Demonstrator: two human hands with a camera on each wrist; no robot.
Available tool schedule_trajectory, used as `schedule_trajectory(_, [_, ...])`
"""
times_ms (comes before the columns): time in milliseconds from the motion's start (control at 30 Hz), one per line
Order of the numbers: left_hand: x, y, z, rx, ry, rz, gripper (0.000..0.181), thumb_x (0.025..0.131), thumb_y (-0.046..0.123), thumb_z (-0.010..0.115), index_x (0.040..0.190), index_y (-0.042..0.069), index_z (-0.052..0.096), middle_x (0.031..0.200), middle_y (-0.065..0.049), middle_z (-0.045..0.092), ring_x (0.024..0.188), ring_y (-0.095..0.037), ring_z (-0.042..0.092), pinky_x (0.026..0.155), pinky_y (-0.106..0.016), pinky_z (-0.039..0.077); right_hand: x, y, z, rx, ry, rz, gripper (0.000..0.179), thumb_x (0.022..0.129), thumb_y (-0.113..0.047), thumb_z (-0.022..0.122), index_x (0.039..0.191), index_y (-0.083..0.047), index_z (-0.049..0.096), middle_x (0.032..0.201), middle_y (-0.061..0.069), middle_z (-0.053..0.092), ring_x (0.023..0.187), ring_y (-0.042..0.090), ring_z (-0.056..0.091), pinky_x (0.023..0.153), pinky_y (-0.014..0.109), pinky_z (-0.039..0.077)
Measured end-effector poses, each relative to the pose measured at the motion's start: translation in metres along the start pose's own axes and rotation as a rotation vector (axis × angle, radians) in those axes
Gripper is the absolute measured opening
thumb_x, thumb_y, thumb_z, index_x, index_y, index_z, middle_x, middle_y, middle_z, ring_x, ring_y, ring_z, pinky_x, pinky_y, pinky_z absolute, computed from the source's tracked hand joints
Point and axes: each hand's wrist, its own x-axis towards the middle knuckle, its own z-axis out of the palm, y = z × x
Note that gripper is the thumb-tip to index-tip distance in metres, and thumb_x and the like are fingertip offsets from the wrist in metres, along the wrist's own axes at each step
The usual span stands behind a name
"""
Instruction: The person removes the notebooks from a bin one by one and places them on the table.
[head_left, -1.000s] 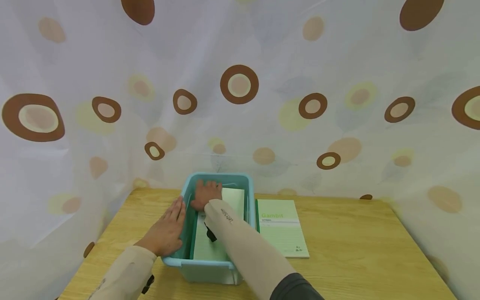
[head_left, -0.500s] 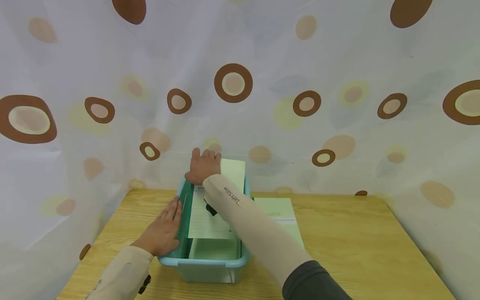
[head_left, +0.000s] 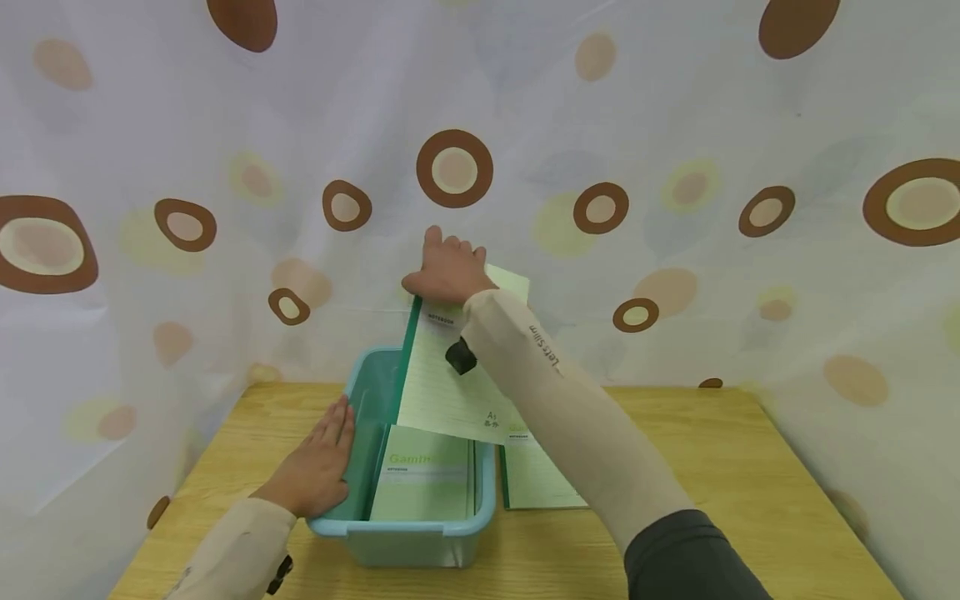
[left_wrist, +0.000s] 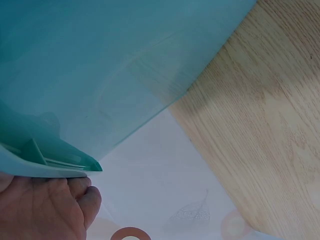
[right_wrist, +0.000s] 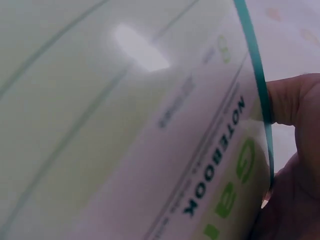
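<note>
In the head view my right hand (head_left: 450,271) grips a pale green notebook (head_left: 450,383) by its upper part and holds it tilted above a light blue plastic bin (head_left: 405,546). The right wrist view shows the thumb at the dark green spine, close to the printed word on the cover (right_wrist: 210,165). My left hand (head_left: 311,467) lies along the bin's left rim, fingers straight; in the left wrist view its fingers (left_wrist: 80,200) touch the rim from outside. Another notebook (head_left: 423,483) lies inside the bin, its top covered by the raised one.
A further notebook (head_left: 543,479) lies on the wooden table (head_left: 712,483) just right of the bin, partly behind my right sleeve. Behind the table hangs a white curtain (head_left: 510,125) with brown and peach spots.
My right hand has lifted the notebook up out of the bin and moved it to the right, uncovering another notebook below. The left hand has stayed at the bin's rim.
</note>
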Motion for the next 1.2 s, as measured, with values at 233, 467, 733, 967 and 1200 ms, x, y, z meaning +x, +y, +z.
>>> schedule_trajectory(233, [0.000,-0.004,0.003,0.010,0.005,0.011,0.079,0.072,0.003,0.051,0.140,-0.024,0.021,0.150,-0.040,0.012,0.140,-0.052,0.013,0.111,-0.058,0.022,-0.012,0.057,-0.034,0.031,0.034,0.030,0.036,0.082,-0.028,0.052,0.106,-0.006,0.037,0.090,0.013,0.045,0.086,0.030,0.041,0.080,0.044,0.023])
schedule_trajectory(467, [0.000,-0.004,0.002,-0.006,-0.013,-0.002,0.079,0.073,0.002,0.050,0.141,-0.023,0.020,0.151,-0.039,0.010,0.140,-0.051,0.012,0.110,-0.059,0.022,-0.021,0.128,-0.019,-0.032,0.023,0.050,0.032,0.082,-0.028,0.055,0.098,-0.004,0.040,0.083,0.014,0.045,0.077,0.032,0.041,0.074,0.043,0.022])
schedule_trajectory(733, [0.000,-0.001,0.001,-0.011,-0.015,-0.002,0.078,0.073,0.002,0.050,0.141,-0.023,0.019,0.151,-0.039,0.010,0.140,-0.052,0.012,0.110,-0.059,0.022,-0.035,0.204,0.021,-0.062,-0.011,0.020,0.031,0.083,-0.026,0.057,0.096,-0.004,0.040,0.081,0.011,0.041,0.077,0.030,0.038,0.075,0.047,0.023])
schedule_trajectory(967, [-0.001,-0.001,0.001,-0.010,-0.005,0.005,0.078,0.072,0.000,0.050,0.141,-0.023,0.020,0.150,-0.040,0.011,0.139,-0.052,0.014,0.110,-0.059,0.023,-0.050,0.255,0.058,-0.060,-0.017,-0.002,0.028,0.082,-0.022,0.059,0.090,-0.005,0.038,0.076,0.009,0.037,0.073,0.028,0.036,0.074,0.050,0.024])
schedule_trajectory(1200, [0.000,-0.001,0.002,-0.002,0.007,0.021,0.077,0.072,0.000,0.049,0.140,-0.024,0.021,0.150,-0.040,0.012,0.139,-0.052,0.014,0.110,-0.059,0.023,-0.059,0.288,0.088,-0.082,-0.045,0.014,0.031,0.082,-0.023,0.062,0.093,-0.004,0.040,0.079,0.009,0.041,0.075,0.029,0.037,0.073,0.048,0.025])
